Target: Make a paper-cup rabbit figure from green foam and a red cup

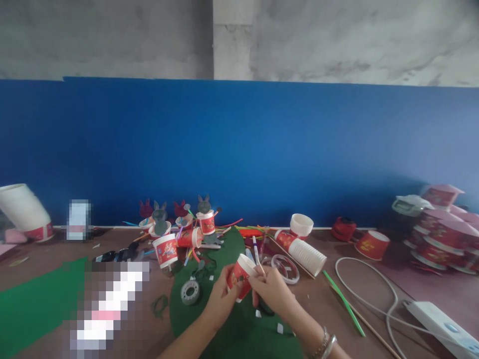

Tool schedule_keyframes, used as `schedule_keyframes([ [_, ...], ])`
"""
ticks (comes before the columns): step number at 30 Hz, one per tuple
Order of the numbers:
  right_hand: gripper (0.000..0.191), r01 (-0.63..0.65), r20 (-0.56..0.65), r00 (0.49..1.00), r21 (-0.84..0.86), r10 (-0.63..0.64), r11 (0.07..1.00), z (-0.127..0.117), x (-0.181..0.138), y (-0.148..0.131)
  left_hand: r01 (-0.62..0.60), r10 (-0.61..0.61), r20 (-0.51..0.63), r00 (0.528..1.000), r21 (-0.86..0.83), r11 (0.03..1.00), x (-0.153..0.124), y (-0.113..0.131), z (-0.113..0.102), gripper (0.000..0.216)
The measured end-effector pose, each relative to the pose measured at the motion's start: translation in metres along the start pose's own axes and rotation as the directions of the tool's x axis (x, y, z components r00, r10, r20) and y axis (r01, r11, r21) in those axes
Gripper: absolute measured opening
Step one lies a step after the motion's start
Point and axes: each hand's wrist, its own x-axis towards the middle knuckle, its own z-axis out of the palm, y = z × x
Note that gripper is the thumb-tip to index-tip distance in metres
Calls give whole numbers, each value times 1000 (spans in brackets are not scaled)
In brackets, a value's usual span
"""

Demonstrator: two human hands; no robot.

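Note:
My left hand (220,295) is wrapped round a red paper cup (240,274) with a white rim, tilted toward the right. Fingers of my right hand (276,293) are pinched together at the cup's right side. A thin pale piece shows by those fingertips, too small to name. Just behind the cup stands a white and purple marker (255,245). Below both hands lies a dark green sheet (204,324), with a grey tape roll (190,291) to the left and a clear tape roll (286,269) to the right.
Decorated cups with animal heads (205,223) stand at the back left. A stack of paper cups (305,255) lies right of centre. Farther right are a white cable (374,264), a power strip (443,324) and piled red cups (437,239). Behind rises a blue wall (239,149).

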Motion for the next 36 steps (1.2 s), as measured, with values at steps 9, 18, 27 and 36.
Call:
schedule_keyframes([
  [9, 19, -2, 16, 1000, 92, 1, 996, -1, 2, 5, 9, -9, 29, 1000, 18, 1000, 1, 1, -1, 42],
  [18, 13, -11, 25, 1000, 143, 8, 990, 1, 6, 9, 19, -19, -4, 1000, 30, 999, 2, 5, -3, 43],
  [27, 17, 6, 1, 1000, 133, -6, 991, 1, 5, 9, 9, -10, 11, 1000, 68, 998, 0, 2, -3, 44],
  [36, 10, -3, 39, 999, 201, -5, 980, 2, 7, 7, 10, -9, -32, 999, 33, 999, 3, 4, -2, 46],
])
